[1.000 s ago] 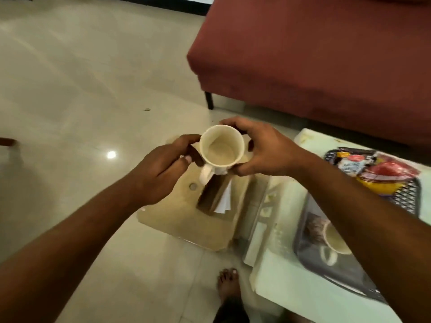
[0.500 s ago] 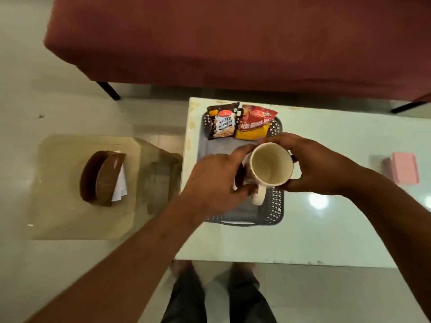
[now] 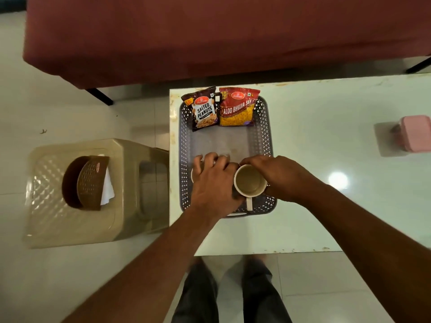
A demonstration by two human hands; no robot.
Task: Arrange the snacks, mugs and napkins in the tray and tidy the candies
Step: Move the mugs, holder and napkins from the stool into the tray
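Note:
A grey perforated tray (image 3: 263,136) lies on the white table (image 3: 326,141). At its far end lie a salted peanuts packet (image 3: 204,110) and an aloo bhujia packet (image 3: 238,108). A cream mug (image 3: 249,181) stands at the tray's near right end, handle toward me, with my right hand (image 3: 277,176) gripping its far side. My left hand (image 3: 213,183) rests over a second mug (image 3: 192,174), of which only a sliver of white rim shows. A brown napkin holder (image 3: 88,183) with white napkins stands on the beige stool.
A beige plastic stool (image 3: 70,217) stands left of the table. A pink lidded box (image 3: 415,134) sits at the table's right edge. A dark red sofa (image 3: 210,31) runs behind the table. My legs and feet are below the near edge.
Both hands carried the cream mug from over the stool to the tray and lowered it to the near right end. The left hand shifted onto the other mug.

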